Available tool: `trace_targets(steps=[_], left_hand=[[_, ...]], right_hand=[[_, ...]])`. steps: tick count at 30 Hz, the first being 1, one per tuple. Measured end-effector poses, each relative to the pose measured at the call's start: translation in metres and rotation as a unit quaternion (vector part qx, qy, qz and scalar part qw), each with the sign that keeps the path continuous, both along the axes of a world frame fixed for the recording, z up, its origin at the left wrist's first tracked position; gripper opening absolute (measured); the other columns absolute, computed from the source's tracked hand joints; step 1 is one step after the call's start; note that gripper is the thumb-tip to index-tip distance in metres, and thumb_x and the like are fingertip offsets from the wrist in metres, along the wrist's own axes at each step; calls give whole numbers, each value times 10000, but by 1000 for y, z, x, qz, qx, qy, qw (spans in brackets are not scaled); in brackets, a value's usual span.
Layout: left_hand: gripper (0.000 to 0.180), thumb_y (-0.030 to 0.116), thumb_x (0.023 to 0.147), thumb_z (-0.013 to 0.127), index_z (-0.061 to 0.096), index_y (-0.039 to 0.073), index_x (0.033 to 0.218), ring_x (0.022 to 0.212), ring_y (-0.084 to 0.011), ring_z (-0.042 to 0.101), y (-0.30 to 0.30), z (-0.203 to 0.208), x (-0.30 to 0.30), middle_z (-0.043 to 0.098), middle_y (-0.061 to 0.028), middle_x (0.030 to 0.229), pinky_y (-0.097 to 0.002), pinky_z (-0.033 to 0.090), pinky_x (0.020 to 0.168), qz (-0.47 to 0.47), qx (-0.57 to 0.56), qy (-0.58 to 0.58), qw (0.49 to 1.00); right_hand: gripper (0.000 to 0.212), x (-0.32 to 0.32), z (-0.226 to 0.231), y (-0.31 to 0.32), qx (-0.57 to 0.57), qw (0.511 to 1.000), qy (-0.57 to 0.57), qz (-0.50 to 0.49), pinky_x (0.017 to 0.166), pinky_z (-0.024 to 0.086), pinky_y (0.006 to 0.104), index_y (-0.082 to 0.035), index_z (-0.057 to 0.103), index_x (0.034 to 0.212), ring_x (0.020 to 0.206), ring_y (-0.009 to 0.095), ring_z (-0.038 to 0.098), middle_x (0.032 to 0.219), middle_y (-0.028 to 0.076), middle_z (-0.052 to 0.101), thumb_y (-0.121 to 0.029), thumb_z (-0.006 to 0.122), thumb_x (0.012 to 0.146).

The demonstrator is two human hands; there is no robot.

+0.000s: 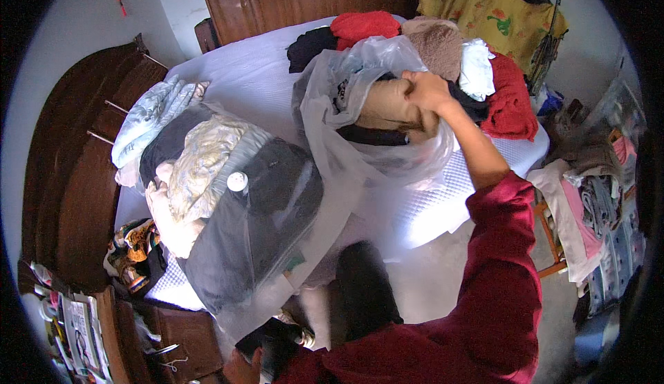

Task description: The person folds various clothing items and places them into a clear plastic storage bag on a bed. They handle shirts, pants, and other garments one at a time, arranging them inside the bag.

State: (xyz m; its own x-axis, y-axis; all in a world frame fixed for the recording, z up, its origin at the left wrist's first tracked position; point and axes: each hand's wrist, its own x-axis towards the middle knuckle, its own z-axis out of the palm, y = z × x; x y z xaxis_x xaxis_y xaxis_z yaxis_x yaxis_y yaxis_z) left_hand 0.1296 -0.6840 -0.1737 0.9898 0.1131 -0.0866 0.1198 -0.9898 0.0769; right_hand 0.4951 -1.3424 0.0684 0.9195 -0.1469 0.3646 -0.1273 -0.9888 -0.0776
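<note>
My right hand [427,92] reaches across the bed and is closed on a folded tan garment [389,100]. The garment lies in the mouth of a large clear plastic bag [332,138], with dark clothes under and behind it. At the lower edge my left hand [242,369] shows only in part, next to something dark; its grip is hard to make out. Left of the bag lies a filled clear storage bag [270,204] with a round white valve cap [237,181]. Dark fabric and a pale patterned cloth [207,159] show there.
Red clothes [510,100], a brown fleece [434,44] and a white cloth [476,69] lie along the bed's far right. A light blue quilted cloth [152,118] rests by the wooden headboard [76,170]. A rack with hung clothes [574,211] stands at right.
</note>
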Motion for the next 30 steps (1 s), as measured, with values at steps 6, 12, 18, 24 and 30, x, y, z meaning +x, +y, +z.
trace_targets(steps=[6, 12, 18, 24, 30], left_hand=[[205, 231, 846, 723, 681, 96, 995, 755, -348, 675, -87, 66, 43, 690, -115, 925, -445, 522, 606, -251, -186, -125, 942], [603, 281, 833, 761, 526, 71, 1348, 1281, -386, 494, -230, 159, 92, 483, -216, 1404, -468, 410, 1057, -461, -326, -255, 785], [767, 468, 894, 672, 382, 72, 1483, 1398, -344, 385, -243, 232, 147, 412, -196, 1499, -439, 318, 1147, -441, -586, -58, 677], [651, 461, 941, 638, 459, 72, 1432, 1236, -263, 543, -216, 148, 111, 573, -127, 1342, -372, 439, 1035, -90, -854, 406, 313], [655, 430, 936, 658, 441, 57, 1428, 1176, -261, 582, -211, 150, 55, 589, -142, 1308, -396, 485, 984, -36, -874, 306, 376]], right_hand=[[200, -130, 99, 34, -149, 981, -41, 117, 685, 525, 481, -169, 659, 975, 835, 404, 666, 820, 159, 683, -141, 657, 777], [314, -233, 153, 103, -89, 956, -70, 272, 690, 504, 452, -122, 633, 1031, 820, 409, 642, 838, 177, 660, -44, 686, 731], [406, -290, 138, 161, 12, 886, -54, 461, 934, 499, 440, -14, 619, 1041, 1071, 379, 635, 1090, 163, 678, 82, 605, 647], [291, -297, 78, 197, 105, 816, -111, 557, 1014, 430, 448, -27, 669, 1037, 1188, 336, 576, 1171, 152, 666, -268, 622, 881], [545, -289, -59, 234, 516, 762, -141, 364, 1137, 331, 391, -40, 353, 1467, 1376, 242, 407, 1511, 120, 404, -62, 558, 962]])
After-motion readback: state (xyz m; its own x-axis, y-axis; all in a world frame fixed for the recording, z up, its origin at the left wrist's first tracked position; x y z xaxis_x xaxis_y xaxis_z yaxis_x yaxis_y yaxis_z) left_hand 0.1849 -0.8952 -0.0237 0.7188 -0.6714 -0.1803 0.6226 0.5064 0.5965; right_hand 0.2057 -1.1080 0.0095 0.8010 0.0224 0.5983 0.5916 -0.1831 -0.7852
